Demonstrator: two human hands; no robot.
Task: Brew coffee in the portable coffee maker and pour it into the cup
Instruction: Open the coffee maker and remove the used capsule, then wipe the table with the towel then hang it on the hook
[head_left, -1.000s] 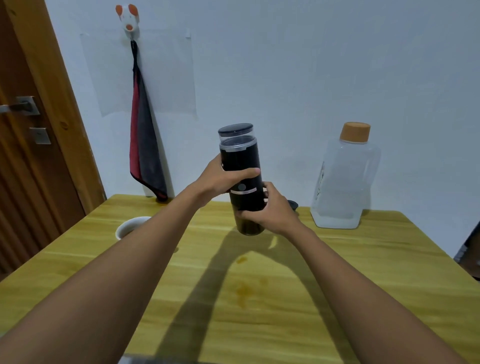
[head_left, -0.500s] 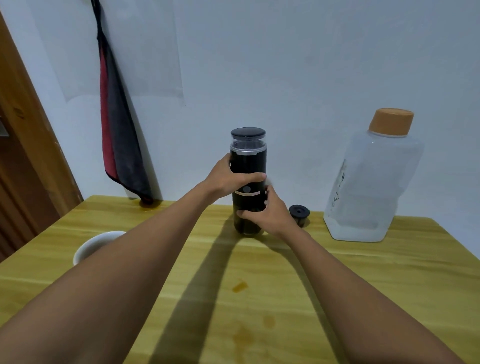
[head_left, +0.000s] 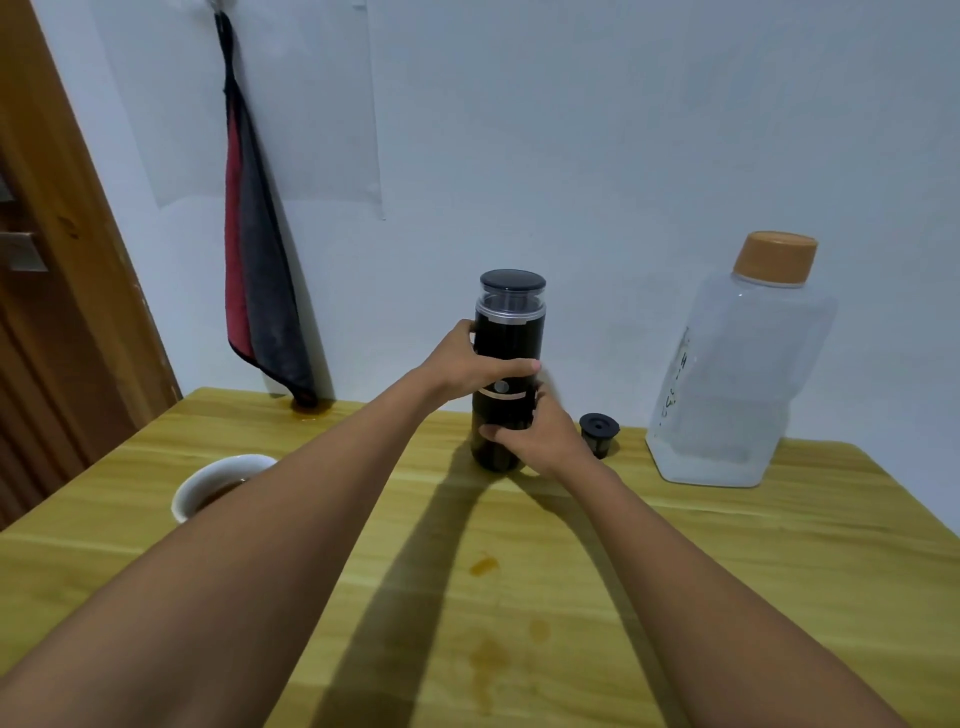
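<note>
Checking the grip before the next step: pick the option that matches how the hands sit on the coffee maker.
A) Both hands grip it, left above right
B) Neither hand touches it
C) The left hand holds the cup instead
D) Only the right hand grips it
A: the left hand wraps the upper body of the coffee maker, while the right hand grips its lower part.

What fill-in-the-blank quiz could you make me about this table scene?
The left hand and right hand both grip the black ____.
The clear jug has an ____ cap.
The white cup stands on the person's ____ side.
Missing words: coffee maker; orange; left.
</note>
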